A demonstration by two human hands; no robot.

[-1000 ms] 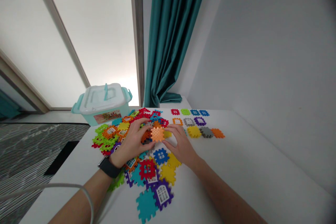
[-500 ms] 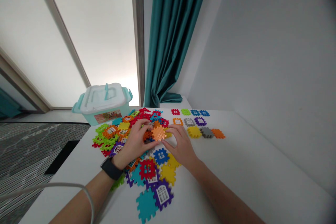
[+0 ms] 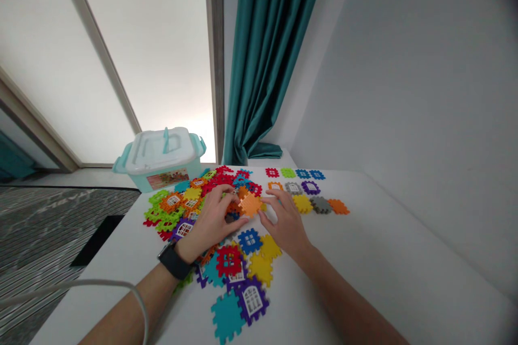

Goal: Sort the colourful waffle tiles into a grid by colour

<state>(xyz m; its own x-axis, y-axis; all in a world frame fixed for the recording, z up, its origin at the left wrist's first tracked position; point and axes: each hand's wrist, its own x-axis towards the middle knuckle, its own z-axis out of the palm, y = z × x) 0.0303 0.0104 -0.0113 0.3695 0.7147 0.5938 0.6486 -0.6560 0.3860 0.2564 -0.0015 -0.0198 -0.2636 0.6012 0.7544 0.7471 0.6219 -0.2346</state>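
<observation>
A white worktop [image 3: 388,248] carries a lidded mint-green plastic storage box [image 3: 159,159] at its far edge, a broad heap of interlocking plastic tiles [image 3: 174,202], and rows of separate tiles [image 3: 311,187] to the right. The left hand [image 3: 208,223] curls over the heap, while the right hand [image 3: 287,223] is half open beside it. An orange tile [image 3: 251,204] sits between them on the heap; whether either hand grips it cannot be told.

We log two changes. Item one: orange interlocking plastic block [image 3: 251,204], shifted right and turned corner-up compared with the earlier views. Item two: our right hand [image 3: 286,225], moved right, now just beside that block.
</observation>
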